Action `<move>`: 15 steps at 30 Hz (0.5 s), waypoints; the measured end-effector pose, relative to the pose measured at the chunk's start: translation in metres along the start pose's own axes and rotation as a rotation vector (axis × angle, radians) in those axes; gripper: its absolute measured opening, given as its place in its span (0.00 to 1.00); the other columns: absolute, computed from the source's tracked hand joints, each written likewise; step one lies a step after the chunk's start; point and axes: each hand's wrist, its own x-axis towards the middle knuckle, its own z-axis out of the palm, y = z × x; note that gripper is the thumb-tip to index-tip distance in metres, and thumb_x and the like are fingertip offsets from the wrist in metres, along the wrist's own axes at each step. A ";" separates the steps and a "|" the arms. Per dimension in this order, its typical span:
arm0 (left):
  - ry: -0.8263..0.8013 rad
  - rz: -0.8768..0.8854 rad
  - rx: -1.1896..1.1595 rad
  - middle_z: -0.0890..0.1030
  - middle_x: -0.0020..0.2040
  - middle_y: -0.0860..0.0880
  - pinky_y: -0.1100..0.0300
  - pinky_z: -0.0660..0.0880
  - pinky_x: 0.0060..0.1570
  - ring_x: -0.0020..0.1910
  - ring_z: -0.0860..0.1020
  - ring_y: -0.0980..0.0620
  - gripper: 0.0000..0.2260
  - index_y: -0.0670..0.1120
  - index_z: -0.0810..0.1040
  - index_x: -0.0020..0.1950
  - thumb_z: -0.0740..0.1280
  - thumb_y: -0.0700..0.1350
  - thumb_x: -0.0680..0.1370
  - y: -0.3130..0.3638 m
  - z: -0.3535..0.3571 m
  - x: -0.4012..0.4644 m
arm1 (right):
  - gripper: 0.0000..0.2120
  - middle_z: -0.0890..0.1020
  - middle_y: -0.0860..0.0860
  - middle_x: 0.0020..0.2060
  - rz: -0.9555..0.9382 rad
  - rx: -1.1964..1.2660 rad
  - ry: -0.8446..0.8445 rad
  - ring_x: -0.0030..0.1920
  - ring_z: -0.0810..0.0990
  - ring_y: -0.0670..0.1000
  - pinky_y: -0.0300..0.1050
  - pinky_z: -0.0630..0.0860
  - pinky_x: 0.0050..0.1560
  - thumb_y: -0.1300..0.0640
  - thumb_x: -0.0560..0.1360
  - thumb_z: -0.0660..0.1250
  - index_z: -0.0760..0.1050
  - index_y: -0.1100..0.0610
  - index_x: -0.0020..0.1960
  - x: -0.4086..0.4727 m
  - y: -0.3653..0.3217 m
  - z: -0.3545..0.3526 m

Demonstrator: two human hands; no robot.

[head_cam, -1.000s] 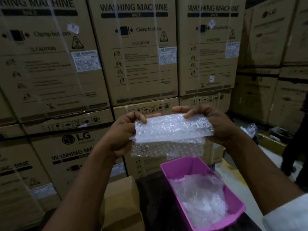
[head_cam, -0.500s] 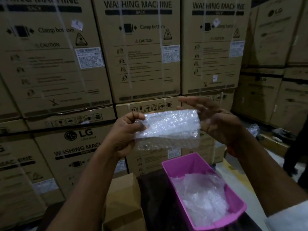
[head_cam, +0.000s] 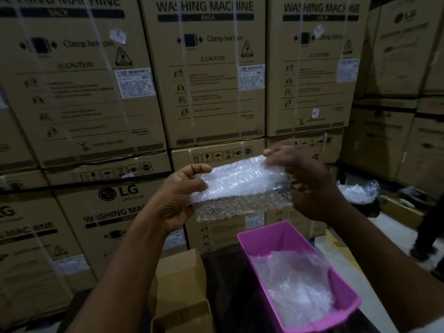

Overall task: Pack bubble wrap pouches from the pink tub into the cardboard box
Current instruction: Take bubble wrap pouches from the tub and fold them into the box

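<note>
A clear bubble wrap pouch (head_cam: 240,186) is held up in the air at chest height, folded over lengthwise. My left hand (head_cam: 180,195) pinches its left end between thumb and fingers. My right hand (head_cam: 305,183) grips its right end, fingers blurred over the top corner. Below and to the right stands the pink tub (head_cam: 269,239), holding more crumpled bubble wrap pouches (head_cam: 295,287). The cardboard box (head_cam: 180,294) sits low at centre-left with its flaps up, partly hidden behind my left forearm.
Stacked washing machine cartons (head_cam: 206,75) form a wall straight ahead and to both sides. A dark surface (head_cam: 225,280) lies under the tub and box. More bubble wrap (head_cam: 358,191) rests at the right. A person's leg (head_cam: 430,231) stands on the floor at far right.
My right hand, which had come off the pouch half a second ago, has closed on its right end again. The pouch stays held up between both hands.
</note>
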 end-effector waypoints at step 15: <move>-0.005 -0.025 0.071 0.80 0.44 0.40 0.62 0.81 0.33 0.35 0.82 0.48 0.20 0.35 0.73 0.61 0.69 0.40 0.71 -0.023 -0.034 -0.034 | 0.11 0.79 0.59 0.53 -0.059 0.013 0.057 0.58 0.78 0.54 0.47 0.77 0.57 0.72 0.70 0.69 0.80 0.59 0.47 -0.004 0.002 0.034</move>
